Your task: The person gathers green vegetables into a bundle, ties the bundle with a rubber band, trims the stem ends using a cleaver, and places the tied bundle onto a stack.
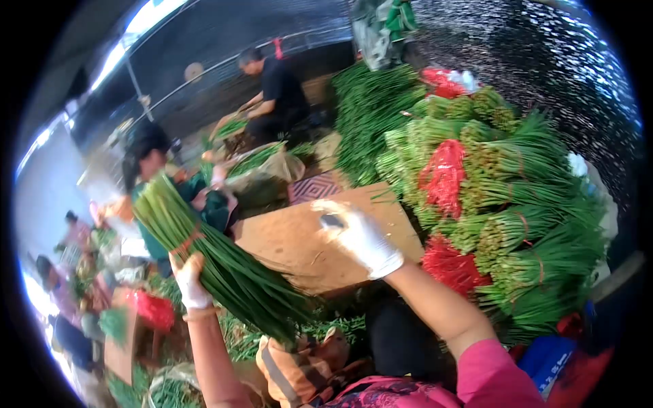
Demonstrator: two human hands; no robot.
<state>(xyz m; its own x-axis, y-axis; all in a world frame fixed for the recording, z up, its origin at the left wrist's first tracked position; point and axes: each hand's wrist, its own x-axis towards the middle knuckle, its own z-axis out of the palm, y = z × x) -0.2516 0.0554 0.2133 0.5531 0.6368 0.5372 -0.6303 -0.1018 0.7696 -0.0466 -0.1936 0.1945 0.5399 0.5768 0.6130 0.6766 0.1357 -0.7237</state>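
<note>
A bundle of long green chives (231, 262), tied with a reddish band near its pale upper end, is gripped in my left hand (192, 285). It slants down to the right, its loose dark-green ends hanging over my lap. My right hand (364, 241), in a white glove, is held over the wooden board (286, 238), apart from the bundle. Its fingers are curled and blurred around a small dark grey thing (331, 221) that I cannot make out.
Tied chive bundles (510, 224) are piled high on the right, with red plastic ties (443, 178) on them. Loose greens (371, 122) are heaped behind the board. Co-workers sit ahead (282, 95) and left (153, 170). A blue packet (547, 360) lies at lower right.
</note>
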